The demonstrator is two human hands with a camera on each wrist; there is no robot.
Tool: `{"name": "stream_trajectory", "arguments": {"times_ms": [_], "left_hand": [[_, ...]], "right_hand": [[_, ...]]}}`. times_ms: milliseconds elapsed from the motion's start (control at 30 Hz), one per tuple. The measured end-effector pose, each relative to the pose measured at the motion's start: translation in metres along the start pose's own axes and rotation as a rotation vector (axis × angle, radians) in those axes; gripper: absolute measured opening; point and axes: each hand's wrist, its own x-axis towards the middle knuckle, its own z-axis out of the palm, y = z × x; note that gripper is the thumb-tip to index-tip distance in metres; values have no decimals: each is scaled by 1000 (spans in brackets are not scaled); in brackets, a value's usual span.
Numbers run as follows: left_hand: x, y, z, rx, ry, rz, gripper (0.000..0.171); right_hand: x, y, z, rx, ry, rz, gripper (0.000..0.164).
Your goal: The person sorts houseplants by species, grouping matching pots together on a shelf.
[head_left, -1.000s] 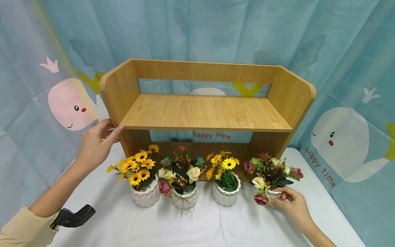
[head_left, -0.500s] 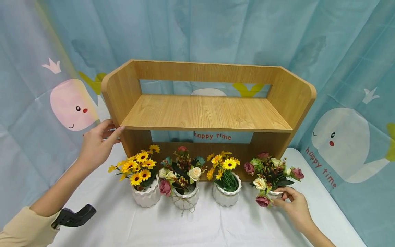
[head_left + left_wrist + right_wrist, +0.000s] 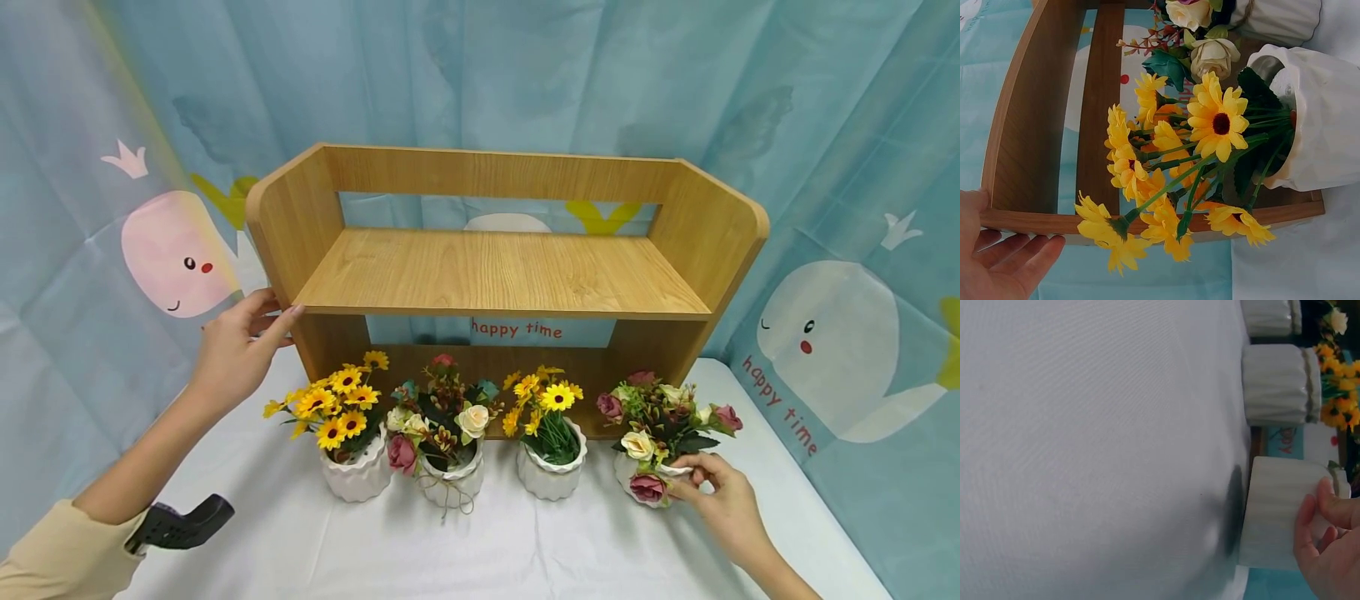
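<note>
My left hand [image 3: 236, 354] grips the left side panel of a two-tier wooden shelf [image 3: 495, 271], its thumb on the front edge and its fingers along the outer side. At the right end, my right hand [image 3: 723, 504] pinches the rim of a white flowerpot [image 3: 1275, 509] between thumb and fingers. Pink and cream roses [image 3: 663, 425] with green leaves spill over that pot. In the right wrist view, a dark shadow shows on the cloth by the pot's base. Sunflowers [image 3: 1219, 122] in another white pot [image 3: 1329, 119] stand close to the left hand.
Between the end pots stand a twine-tied pot [image 3: 450, 487] of mixed roses and a pot [image 3: 551, 479] of yellow daisies. All are lined up before the shelf on a white-clothed table [image 3: 495, 554]. A blue curtain [image 3: 525, 75] hangs behind.
The rose pot has turned slightly in my right hand, its blooms shifting a little right and its white left side coming into view. My left hand keeps its place on the shelf.
</note>
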Motion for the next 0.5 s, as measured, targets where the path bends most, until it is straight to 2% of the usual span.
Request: {"name": "stream_trajectory", "arguments": {"times_ms": [500], "left_hand": [[2, 1, -2, -21, 5, -1, 48]], "right_hand": [[-4, -25, -22, -111, 50, -107, 25]]}}
